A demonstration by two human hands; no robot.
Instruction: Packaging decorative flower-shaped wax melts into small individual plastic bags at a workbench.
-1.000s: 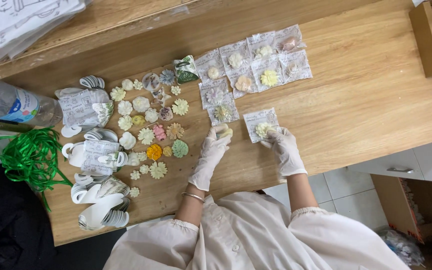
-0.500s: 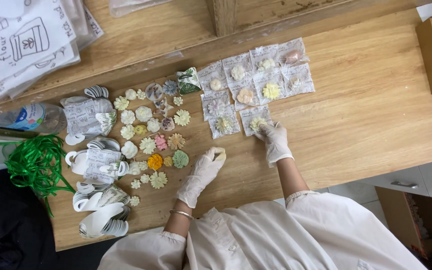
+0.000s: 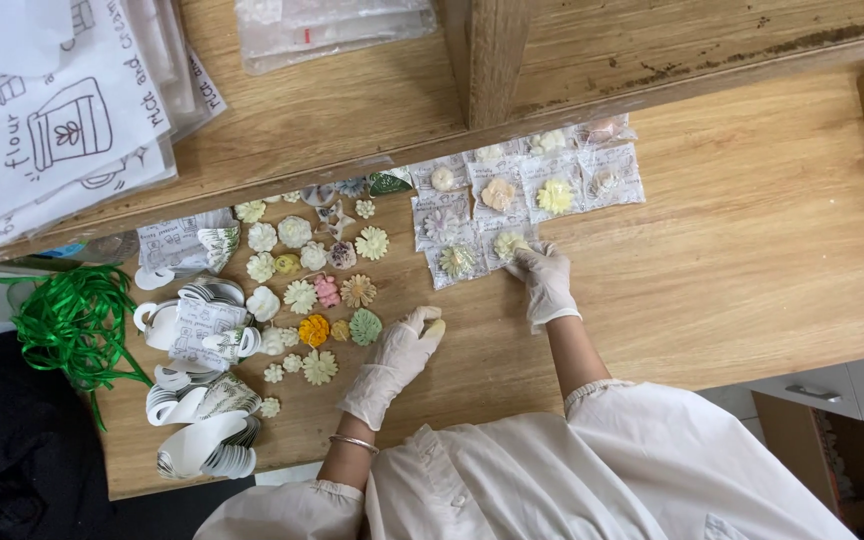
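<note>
1. Laying the bagged flower (image 3: 508, 245) into the grid of clear packets (image 3: 527, 190) is the work in hand; the right hand (image 3: 544, 282) rests on it with fingers spread and pressing, not curled around it, at the lower right corner of the rows on the wooden surface (image 3: 752, 250).
2. Squaring the packet's edges against the neighbours beside and above it keeps the rows straight; a light press with flat fingertips should serve better than a pinch, which could crease the film or crack the moulded piece inside.
3. Keeping the left hand (image 3: 397, 360) relaxed matters too: it lies half open and empty on the surface, just beside the green leaf-shaped piece (image 3: 365, 326) at the edge of the loose flowers (image 3: 302, 290).
4. Picking from that loose group by the rim seems wise, since the pieces look brittle and lie close together.
5. Watching the sleeve near the folded paper tags (image 3: 202, 400) and the green ribbon (image 3: 72, 320) further left avoids sweeping anything off the edge.
6. Minding the overhanging shelf (image 3: 372, 130), which hides the far row of packets, helps when reaching there.
</note>
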